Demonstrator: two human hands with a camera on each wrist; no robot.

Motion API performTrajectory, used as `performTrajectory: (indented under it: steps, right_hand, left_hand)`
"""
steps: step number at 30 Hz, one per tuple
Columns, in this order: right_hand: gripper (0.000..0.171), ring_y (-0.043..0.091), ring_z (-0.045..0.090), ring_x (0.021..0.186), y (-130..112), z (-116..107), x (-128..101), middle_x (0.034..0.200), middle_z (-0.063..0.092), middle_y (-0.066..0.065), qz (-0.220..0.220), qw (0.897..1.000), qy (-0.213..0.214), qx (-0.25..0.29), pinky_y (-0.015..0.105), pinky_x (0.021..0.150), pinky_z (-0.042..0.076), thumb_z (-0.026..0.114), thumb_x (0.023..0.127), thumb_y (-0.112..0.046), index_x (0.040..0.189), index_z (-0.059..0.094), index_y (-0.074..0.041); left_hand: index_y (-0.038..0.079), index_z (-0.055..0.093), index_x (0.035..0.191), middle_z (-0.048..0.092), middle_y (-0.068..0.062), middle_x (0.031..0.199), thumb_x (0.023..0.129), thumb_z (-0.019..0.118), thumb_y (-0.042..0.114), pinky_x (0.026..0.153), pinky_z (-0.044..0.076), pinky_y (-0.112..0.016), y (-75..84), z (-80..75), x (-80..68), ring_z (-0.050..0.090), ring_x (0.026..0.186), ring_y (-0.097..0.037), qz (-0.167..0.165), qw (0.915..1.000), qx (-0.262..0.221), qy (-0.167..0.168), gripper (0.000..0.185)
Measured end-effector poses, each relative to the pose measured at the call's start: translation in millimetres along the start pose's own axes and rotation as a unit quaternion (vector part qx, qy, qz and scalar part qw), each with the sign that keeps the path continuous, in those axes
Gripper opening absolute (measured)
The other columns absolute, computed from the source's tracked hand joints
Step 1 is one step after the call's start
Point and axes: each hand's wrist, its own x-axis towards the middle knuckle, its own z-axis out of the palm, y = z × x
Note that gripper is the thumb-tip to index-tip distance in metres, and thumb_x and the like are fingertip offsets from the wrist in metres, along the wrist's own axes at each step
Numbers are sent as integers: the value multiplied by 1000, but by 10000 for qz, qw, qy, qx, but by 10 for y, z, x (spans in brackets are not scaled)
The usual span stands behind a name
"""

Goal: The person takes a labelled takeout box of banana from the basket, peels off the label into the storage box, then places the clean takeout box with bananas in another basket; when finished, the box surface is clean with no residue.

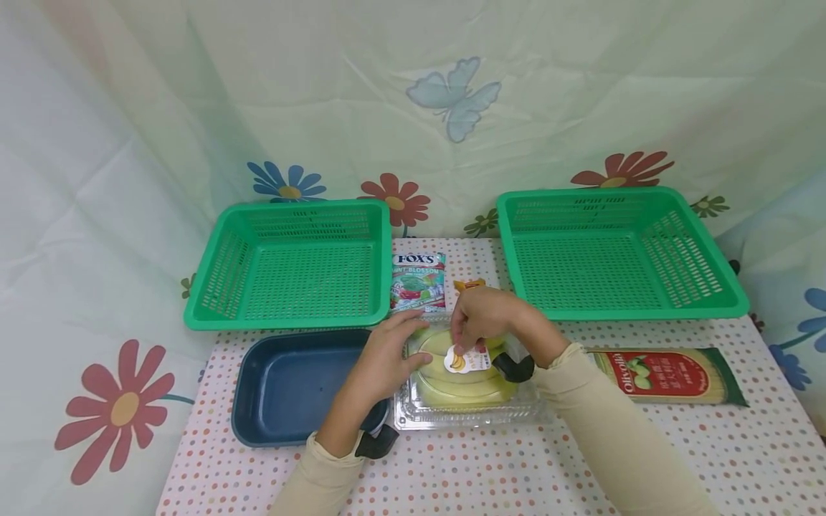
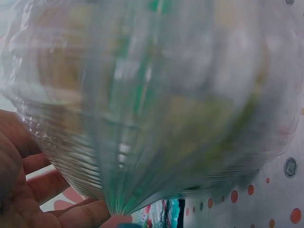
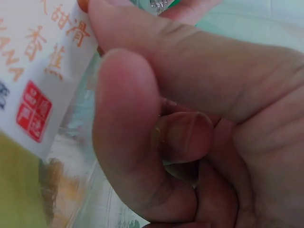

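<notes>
A clear plastic clamshell box (image 1: pixel 445 416) with yellow-green bananas (image 1: pixel 464 390) inside lies at the middle of the table. On its lid sits a white banana label (image 1: pixel 477 360) with orange writing. My right hand (image 1: pixel 487 315) reaches over the lid, pinching the label's edge between thumb and curled index finger. In the right wrist view the label (image 3: pixel 42 61) stands at the fingertips, the other fingers folded in. My left hand (image 1: pixel 387 355) rests along the box's left side, fingers spread and thumb over the lid. The left wrist view shows its fingers (image 2: pixel 47 185) beside the ribbed plastic.
Two green baskets (image 1: pixel 290 324) (image 1: pixel 645 313) stand at the back left and right. A dark blue tray (image 1: pixel 297 394) is left of the box. Between the baskets lie a Fox's candy bag (image 1: pixel 418 283) and a small orange packet (image 1: pixel 469 284). A red-labelled Olivoilà pack (image 1: pixel 667 376) lies right.
</notes>
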Motion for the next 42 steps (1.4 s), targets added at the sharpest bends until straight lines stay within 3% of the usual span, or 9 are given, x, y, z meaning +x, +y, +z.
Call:
performTrajectory:
  steps: [9,18,28,36,42]
  right_hand:
    - [15,14,60,59,41,-54,28,61,63,-6,-331,9988,-321,188,24,59,46,81,88,-18,74,76,-15]
    - [16,7,55,58,75,-71,33,61,62,-7,-470,9974,-436,317,23,60,46,79,89,-16,74,75,-14]
    - [13,8,55,60,85,-69,42,65,63,-6,-479,9972,-440,370,24,61,46,79,89,-15,77,76,-12]
    - [10,9,60,59,102,-86,59,72,64,-3,-387,9948,-488,803,26,64,50,75,93,-12,84,76,-8]
    - [9,9,62,58,115,-85,63,70,65,-3,-394,9946,-459,839,25,63,50,76,92,-13,84,76,-8]
  left_hand:
    - [4,67,131,56,-14,148,87,82,15,113,44,-50,-10,21,10,51,140,-33,122,9999,-69,88,48]
    - [4,66,133,56,-12,149,88,82,18,114,43,-50,0,16,21,49,141,-32,37,10000,-68,2,49]
    - [4,66,133,56,-12,149,88,82,18,115,43,-49,-1,7,18,49,141,-32,21,10000,-25,2,50]
    - [4,66,133,55,-13,149,88,82,17,114,43,-50,-7,8,10,49,141,-33,48,10000,-54,12,50]
    - [5,66,133,55,-11,150,87,82,17,114,44,-49,-5,16,8,50,141,-31,46,10000,-4,19,50]
